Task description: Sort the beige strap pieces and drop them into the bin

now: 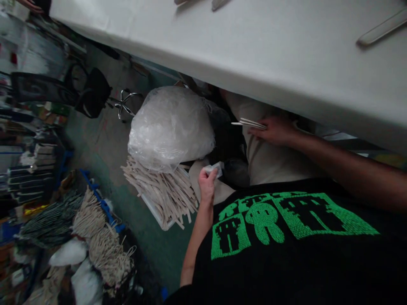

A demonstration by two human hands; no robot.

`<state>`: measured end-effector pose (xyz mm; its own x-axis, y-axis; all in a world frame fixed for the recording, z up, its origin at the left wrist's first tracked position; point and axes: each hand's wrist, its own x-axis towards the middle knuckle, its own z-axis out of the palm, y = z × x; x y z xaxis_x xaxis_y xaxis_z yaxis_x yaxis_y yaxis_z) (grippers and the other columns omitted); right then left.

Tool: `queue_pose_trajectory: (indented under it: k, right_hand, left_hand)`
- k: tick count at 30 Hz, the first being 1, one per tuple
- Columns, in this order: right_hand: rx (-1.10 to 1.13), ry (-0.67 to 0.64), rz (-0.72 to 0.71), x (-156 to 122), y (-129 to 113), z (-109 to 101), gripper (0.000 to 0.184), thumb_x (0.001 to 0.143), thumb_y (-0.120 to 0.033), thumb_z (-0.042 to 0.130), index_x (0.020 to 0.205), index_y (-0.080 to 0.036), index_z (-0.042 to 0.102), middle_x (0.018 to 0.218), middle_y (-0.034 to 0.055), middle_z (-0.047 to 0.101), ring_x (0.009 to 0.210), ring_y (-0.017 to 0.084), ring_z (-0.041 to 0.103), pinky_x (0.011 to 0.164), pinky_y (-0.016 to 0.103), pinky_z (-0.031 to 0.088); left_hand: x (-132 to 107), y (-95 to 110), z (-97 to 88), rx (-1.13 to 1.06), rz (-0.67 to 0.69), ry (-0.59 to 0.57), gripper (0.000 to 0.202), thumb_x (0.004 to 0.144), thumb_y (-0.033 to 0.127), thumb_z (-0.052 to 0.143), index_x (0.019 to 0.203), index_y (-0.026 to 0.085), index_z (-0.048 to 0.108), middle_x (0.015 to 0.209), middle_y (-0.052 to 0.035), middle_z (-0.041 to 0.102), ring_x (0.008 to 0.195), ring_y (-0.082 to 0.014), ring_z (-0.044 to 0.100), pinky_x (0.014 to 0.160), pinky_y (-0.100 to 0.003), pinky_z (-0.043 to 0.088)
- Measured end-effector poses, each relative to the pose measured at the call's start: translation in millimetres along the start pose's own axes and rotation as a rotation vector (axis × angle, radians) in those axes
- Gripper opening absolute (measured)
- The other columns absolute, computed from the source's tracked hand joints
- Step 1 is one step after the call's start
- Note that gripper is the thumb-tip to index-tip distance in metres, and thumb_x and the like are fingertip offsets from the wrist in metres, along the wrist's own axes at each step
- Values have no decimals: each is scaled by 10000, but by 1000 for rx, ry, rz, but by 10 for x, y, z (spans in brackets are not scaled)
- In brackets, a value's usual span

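My left hand (pixel 207 183) is closed, its thumb and fingers pinching a small, crumpled clear plastic bag (pixel 215 169). In my right hand (pixel 274 130), beside my leg and just below the table edge, are several thin pale strips (pixel 252 123); their ends stick out toward the left. To the left of my left hand, beige flat strips (pixel 167 190) lie heaped in a white tray (pixel 155 216). A large, full clear plastic sack (pixel 171 127) rests against the back of that heap. What the sack holds is too blurred to name.
A white-covered table (pixel 241 38) spans the top, with a narrow clear-edged piece (pixel 383 27) on it at right. A black office chair (pixel 92 93) stands on the floor at left. Bundles of beige cord (pixel 110 254) and dark green cord (pixel 54 216) lie lower left.
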<state>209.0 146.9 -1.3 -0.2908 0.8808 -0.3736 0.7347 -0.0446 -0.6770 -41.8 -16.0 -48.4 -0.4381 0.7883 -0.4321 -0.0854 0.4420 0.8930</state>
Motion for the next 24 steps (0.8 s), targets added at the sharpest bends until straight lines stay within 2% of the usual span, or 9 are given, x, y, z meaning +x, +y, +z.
queue_pose_trajectory:
  k: [3, 5, 9, 10, 12, 15, 17, 21, 24]
  right_hand:
    - [341, -453, 22, -152, -203, 166, 374, 963, -404, 531, 991, -105, 754, 726, 93, 718, 611, 152, 588, 519, 248, 422]
    - [447, -598, -21, -268, -333, 292, 396, 917, -484, 577, 967, -136, 759, 743, 88, 726, 616, 155, 584, 470, 230, 420]
    - [520, -513, -190, -418, -508, 400, 437, 804, -569, 687, 976, -174, 761, 929, 90, 744, 775, 198, 633, 462, 219, 452]
    - [535, -515, -235, -434, -529, 394, 453, 803, -582, 685, 1001, -181, 758, 988, 90, 740, 816, 204, 636, 471, 217, 464]
    - [568, -613, -287, -461, -546, 368, 497, 825, -613, 647, 1059, -187, 747, 1057, 93, 728, 817, 194, 629, 482, 217, 478]
    - [609, -746, -288, -518, -534, 336, 534, 816, -618, 650, 1106, -176, 731, 1004, 93, 721, 732, 162, 604, 496, 220, 493]
    - [624, -731, -298, -574, -520, 317, 505, 768, -577, 715, 1062, -168, 741, 921, 70, 699, 713, 151, 594, 509, 215, 499]
    - [620, -709, -349, -671, -513, 242, 443, 710, -542, 767, 932, -159, 760, 837, 41, 654, 660, 132, 559, 494, 212, 496]
    - [601, -654, -359, -674, -532, 180, 458, 740, -577, 737, 944, -168, 769, 877, 48, 651, 656, 127, 538, 480, 210, 487]
  left_hand:
    - [-304, 192, -67, 187, 187, -9, 392, 675, 505, 795, 722, 187, 570, 644, 63, 495, 611, -87, 444, 606, -223, 398]
    - [-441, 276, -74, 276, 272, -10, 392, 695, 511, 787, 702, 194, 556, 635, 62, 480, 606, -92, 424, 597, -227, 378]
    - [-567, 396, -44, 317, 363, -91, 385, 714, 525, 777, 713, 197, 577, 652, 48, 505, 627, -106, 439, 614, -238, 384]
    - [-576, 434, -35, 306, 374, -117, 385, 730, 540, 759, 719, 197, 584, 653, 45, 507, 628, -108, 443, 613, -239, 385]
    - [-578, 530, -15, 289, 411, -134, 402, 792, 572, 686, 698, 196, 577, 631, 41, 486, 617, -109, 437, 602, -239, 379]
    - [-544, 691, 16, 290, 507, -66, 463, 868, 577, 586, 612, 197, 521, 582, 43, 429, 585, -104, 404, 589, -238, 363]
    - [-497, 778, 38, 276, 542, -9, 463, 879, 558, 579, 593, 199, 517, 571, 43, 428, 571, -103, 403, 589, -239, 370]
    - [-384, 877, 78, 169, 545, 20, 300, 852, 494, 636, 782, 204, 663, 656, 24, 568, 636, -121, 523, 668, -255, 454]
    - [-338, 928, 101, 126, 524, -38, 265, 824, 443, 674, 947, 210, 700, 685, 19, 610, 644, -125, 565, 676, -260, 485]
